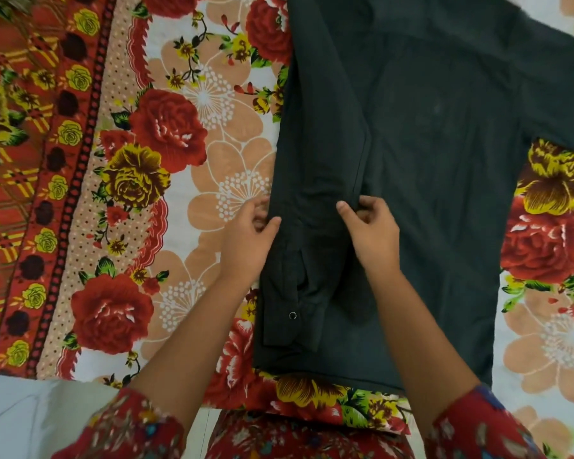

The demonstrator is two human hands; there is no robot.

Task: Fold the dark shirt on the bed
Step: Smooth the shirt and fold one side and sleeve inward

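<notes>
Now pinching the dark shirt (pixel 438 160), spread flat right of centre on the floral bedsheet (pixel 186 200), with left hand (pixel 249 240) at its left edge and right hand (pixel 371 233) seemingly gripping an inner fold nearby.

1. Floral sheet (pixel 186 193) is lying spread flat, showing peach blooms on a white ground.
2. Big red rose (pixel 168 127) and yellow rose (pixel 135 180) are sitting left of centre, just beside each other.
3. Border band (pixel 17 167) is running down the far left side, red with yellow plaid lines and small yellow roses.
4. Dotted strip (pixel 120 77) is running between that band and the white ground.
5. Second yellow rose (pixel 557 180) is sitting above another red rose (pixel 544 246) at the right edge.
6. White surface (pixel 30 415) is showing at the lower left, below the sheet's edge.
</notes>
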